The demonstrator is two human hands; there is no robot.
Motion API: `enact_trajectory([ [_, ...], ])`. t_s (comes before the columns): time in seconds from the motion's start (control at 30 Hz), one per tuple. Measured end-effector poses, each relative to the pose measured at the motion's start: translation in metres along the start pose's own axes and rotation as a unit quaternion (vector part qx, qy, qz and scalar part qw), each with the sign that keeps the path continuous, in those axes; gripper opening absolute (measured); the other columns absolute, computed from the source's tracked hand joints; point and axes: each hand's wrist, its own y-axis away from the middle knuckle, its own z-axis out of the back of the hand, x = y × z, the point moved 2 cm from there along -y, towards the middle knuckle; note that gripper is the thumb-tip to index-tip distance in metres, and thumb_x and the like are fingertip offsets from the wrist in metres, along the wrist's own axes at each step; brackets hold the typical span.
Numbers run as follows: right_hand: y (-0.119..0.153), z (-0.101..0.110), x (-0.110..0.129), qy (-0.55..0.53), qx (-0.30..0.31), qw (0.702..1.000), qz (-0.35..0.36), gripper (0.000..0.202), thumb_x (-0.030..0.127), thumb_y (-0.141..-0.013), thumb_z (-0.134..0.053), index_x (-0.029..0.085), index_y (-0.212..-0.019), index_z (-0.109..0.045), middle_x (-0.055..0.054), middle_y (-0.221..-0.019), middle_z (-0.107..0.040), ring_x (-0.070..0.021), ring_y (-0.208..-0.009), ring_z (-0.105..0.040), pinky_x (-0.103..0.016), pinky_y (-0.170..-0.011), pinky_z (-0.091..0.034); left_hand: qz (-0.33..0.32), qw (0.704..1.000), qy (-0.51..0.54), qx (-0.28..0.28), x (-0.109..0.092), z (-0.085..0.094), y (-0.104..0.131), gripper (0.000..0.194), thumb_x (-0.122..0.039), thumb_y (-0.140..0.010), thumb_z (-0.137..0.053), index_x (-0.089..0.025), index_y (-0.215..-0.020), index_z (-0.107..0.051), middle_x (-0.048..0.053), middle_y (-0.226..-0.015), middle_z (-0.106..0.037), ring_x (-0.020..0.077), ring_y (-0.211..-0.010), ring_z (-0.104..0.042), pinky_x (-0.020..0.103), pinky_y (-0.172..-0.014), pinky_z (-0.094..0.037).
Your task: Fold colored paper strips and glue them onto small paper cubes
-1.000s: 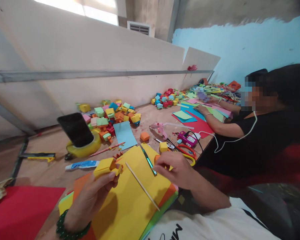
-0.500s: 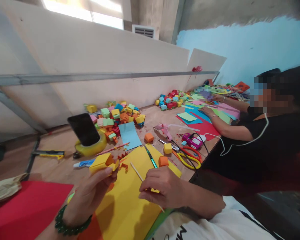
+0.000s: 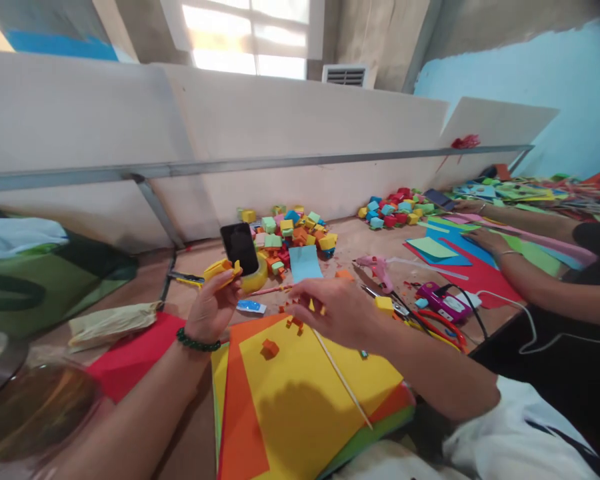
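Currently my left hand pinches a folded yellow paper piece; my right hand hangs half-open, yellow sheet below it

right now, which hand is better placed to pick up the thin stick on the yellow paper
Probably the right hand: it hovers near the stick's far end and appears to hold nothing. The left hand is farther off, holding a folded yellow paper piece.
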Motion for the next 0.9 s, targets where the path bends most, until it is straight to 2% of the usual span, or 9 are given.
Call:
enact_trajectory([
  [0.1, -0.050, -0.039, -0.030, -0.043, 0.022, 0.994, -0.094, 0.023, 0.029, -0.084, -0.064, 0.017, -0.103, -0.063, -0.003, -0.089, -0.068, -0.0129, -0.073, -0.062, -0.024, -0.068, -0.046, -0.013, 1.000, 0.016, -0.016, -0.005, 0.019, -0.016, 0.019, -0.013, -0.068, -0.070, -0.019, -0.083, -0.062, -0.004, -0.070, -0.066, 0.0048, -0.052, -0.056, 0.013, -0.045, -0.045],
  [0.17, -0.081, -0.068, -0.052, -0.097, 0.038, 0.977, -0.185, 0.035, 0.024, -0.078, -0.069, 0.017, -0.111, -0.060, -0.005, -0.100, -0.068, -0.0141, -0.077, -0.063, -0.024, -0.068, -0.049, -0.006, 1.000, 0.020, -0.012, -0.006, 0.033, -0.026, 0.021, -0.012, -0.067, -0.069, -0.018, -0.086, -0.061, -0.003, -0.068, -0.066, 0.0052, -0.052, -0.057, 0.013, -0.045, -0.044],
  [0.23, -0.103, -0.093, -0.070, -0.119, 0.048, 0.963, -0.239, 0.037, 0.022, -0.077, -0.067, 0.017, -0.113, -0.059, -0.005, -0.092, -0.069, -0.0144, -0.068, -0.063, -0.025, -0.062, -0.050, 0.024, 1.000, 0.007, 0.002, -0.002, 0.046, -0.034, 0.024, -0.011, -0.065, -0.069, -0.017, -0.087, -0.060, -0.003, -0.068, -0.066, 0.0067, -0.052, -0.058, 0.015, -0.045, -0.045],
  [0.33, -0.122, -0.115, -0.086, -0.123, 0.054, 0.959, -0.250, 0.036, 0.021, -0.076, -0.067, 0.016, -0.111, -0.059, -0.005, -0.084, -0.069, -0.0149, -0.059, -0.061, -0.026, -0.054, -0.049, 0.057, 0.997, -0.034, 0.030, 0.008, 0.057, -0.041, 0.031, -0.009, -0.061, -0.070, -0.017, -0.089, -0.059, -0.003, -0.069, -0.066, 0.0067, -0.051, -0.058, 0.015, -0.046, -0.045],
  [0.43, -0.130, -0.125, -0.094, -0.130, 0.057, 0.960, -0.239, 0.034, 0.018, -0.074, -0.067, 0.017, -0.107, -0.061, -0.003, -0.086, -0.070, -0.0143, -0.060, -0.062, -0.024, -0.054, -0.050, 0.062, 0.996, -0.050, 0.045, 0.016, 0.058, -0.042, 0.036, -0.009, -0.059, -0.073, -0.017, -0.091, -0.059, -0.004, -0.069, -0.065, 0.0069, -0.051, -0.057, 0.016, -0.045, -0.045],
  [0.67, -0.143, -0.140, -0.111, -0.094, 0.051, 0.974, -0.198, 0.031, 0.016, -0.075, -0.063, 0.016, -0.105, -0.065, -0.003, -0.090, -0.072, -0.0157, -0.076, -0.067, -0.025, -0.071, -0.053, 0.074, 0.994, -0.065, 0.050, 0.018, 0.058, -0.045, 0.041, -0.009, -0.054, -0.076, -0.016, -0.090, -0.058, -0.005, -0.068, -0.063, 0.0068, -0.050, -0.057, 0.016, -0.045, -0.044],
  [0.9, -0.141, -0.131, -0.119, 0.019, 0.059, 0.985, -0.162, 0.042, 0.015, -0.075, -0.060, 0.015, -0.117, -0.061, -0.010, -0.112, -0.069, -0.0247, -0.103, -0.064, -0.035, -0.090, -0.048, 0.070, 0.993, -0.073, 0.061, 0.017, 0.057, -0.044, 0.041, -0.007, -0.055, -0.075, -0.017, -0.091, -0.059, -0.005, -0.071, -0.064, 0.0063, -0.052, -0.057, 0.016, -0.047, -0.043],
])
